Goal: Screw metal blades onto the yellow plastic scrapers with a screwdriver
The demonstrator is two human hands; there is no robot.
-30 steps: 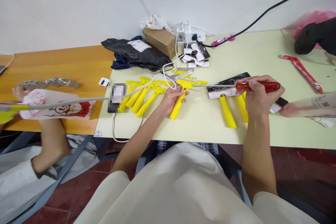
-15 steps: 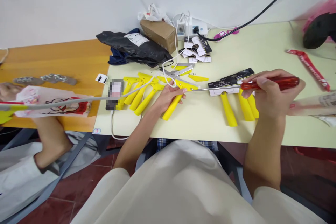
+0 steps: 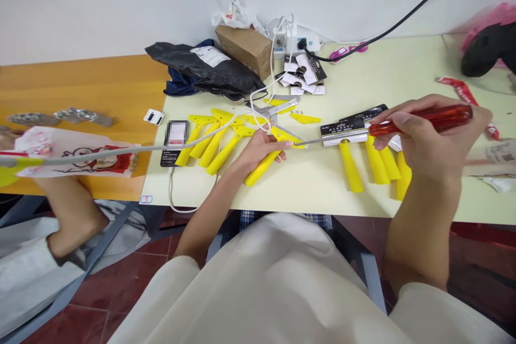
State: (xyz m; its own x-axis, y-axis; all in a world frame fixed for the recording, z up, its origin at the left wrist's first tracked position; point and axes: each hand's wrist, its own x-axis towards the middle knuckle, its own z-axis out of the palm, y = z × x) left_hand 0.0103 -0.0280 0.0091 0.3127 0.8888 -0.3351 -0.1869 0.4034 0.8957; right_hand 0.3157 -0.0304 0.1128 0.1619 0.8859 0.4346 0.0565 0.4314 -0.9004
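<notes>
My left hand (image 3: 264, 149) is closed round a yellow scraper (image 3: 262, 167), its wide head pointing away from me. In my right hand (image 3: 437, 137) is a screwdriver (image 3: 423, 120) with a clear red handle, held level. Its shaft reaches left, and the tip meets the scraper's head near my left thumb. Left of my left hand lie several more yellow scrapers (image 3: 226, 155). Metal blades (image 3: 282, 109) and a loose yellow cover piece (image 3: 305, 118) with tiny screws sit beyond it. Carded scrapers (image 3: 350, 169) with black-and-white labels rest below the screwdriver, partly behind my right hand.
A white cable (image 3: 121, 155) crosses in front at the left. At the back are a black plastic parcel (image 3: 205, 72), a cardboard box (image 3: 245, 51), a power strip (image 3: 302, 40) and label cards (image 3: 304, 75). A phone (image 3: 174, 142) lies left; another person's arm (image 3: 72, 215) is beyond.
My right hand has shifted right and turned the screwdriver slightly, its tip staying on the scraper's head. The scraper has tilted a little in my left hand. The view has moved slightly.
</notes>
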